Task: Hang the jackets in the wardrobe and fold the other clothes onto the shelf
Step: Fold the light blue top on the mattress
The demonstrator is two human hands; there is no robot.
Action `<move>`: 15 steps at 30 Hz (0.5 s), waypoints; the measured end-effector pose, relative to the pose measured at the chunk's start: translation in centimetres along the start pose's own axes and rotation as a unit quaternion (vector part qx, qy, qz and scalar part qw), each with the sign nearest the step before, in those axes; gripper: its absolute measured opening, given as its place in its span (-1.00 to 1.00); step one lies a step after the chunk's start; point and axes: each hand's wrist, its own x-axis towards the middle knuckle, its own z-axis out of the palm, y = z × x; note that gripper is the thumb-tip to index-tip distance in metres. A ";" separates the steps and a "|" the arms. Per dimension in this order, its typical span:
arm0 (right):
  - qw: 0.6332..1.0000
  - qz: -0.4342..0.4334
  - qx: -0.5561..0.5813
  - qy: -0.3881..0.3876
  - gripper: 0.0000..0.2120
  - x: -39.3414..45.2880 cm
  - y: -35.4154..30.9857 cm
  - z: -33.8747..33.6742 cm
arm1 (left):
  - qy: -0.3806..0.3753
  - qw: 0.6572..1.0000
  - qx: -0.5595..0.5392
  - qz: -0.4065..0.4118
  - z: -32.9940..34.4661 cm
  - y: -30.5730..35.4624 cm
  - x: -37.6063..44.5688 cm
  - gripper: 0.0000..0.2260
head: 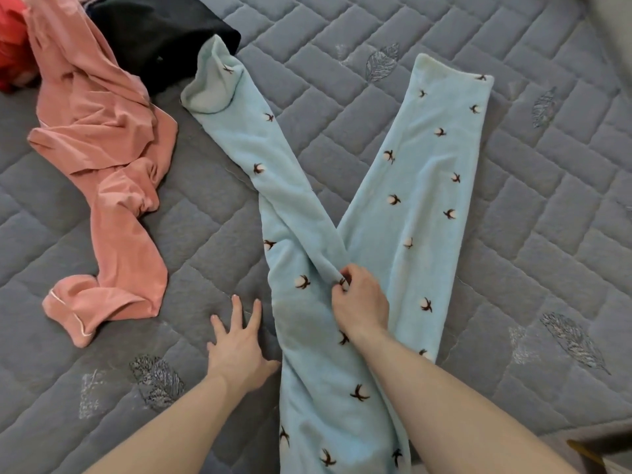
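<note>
**Blue fleece trousers spread on a grey quilted bed**

Grey padded cloth covers the whole mattress point(444, 302), stitched in a brick pattern with little leaf shapes sewn in here and there. The blue fleece trousers point(403, 206) lie in the middle of it, their two legs spread apart in a V that points away from the person. Small white and brown flower prints dot them.

The right hand point(359, 302) has its fingers curled and pinches a fold of the fleece right where the two legs meet. The left hand point(239, 350) lies flat on the mattress with fingers spread, just beside the left edge of the trousers, holding nothing.

To the left, well apart from the trousers, a pink garment point(102, 159) lies crumpled. A black garment point(160, 32) sits at the top, touching the end of the left trouser leg. A bit of red cloth point(12, 42) shows in the top left corner.

The right side of the mattress is bare grey quilt. Its edge shows in the bottom right corner.
</note>
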 end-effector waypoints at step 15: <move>0.958 0.255 0.122 0.047 -0.91 2.3 7.9 -6.7 | -0.113 0.991 0.070 -0.007 -6.8 1.7 0.2 -0.22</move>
